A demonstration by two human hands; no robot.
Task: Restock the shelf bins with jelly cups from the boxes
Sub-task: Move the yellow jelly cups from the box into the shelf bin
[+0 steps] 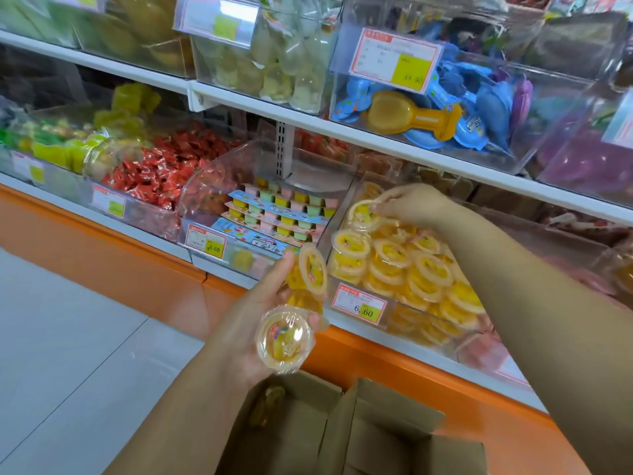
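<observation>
Clear jelly cups, yellow fruit inside, w/ round lids.

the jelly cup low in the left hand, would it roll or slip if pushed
The jelly cup looks round, so on its side it may roll. Its glossy wrap seems slippery. The left hand holds several, so each is likely light.

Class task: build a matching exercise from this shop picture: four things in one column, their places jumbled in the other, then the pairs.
1 left hand
2 right hand
3 box
4 6.60 tag

a on the front of the bin
b in the bin, pinching a cup
c below both hands
d outside the bin, holding cups

Pairs: 1-d, 2-b, 3-c, 4-a
</observation>
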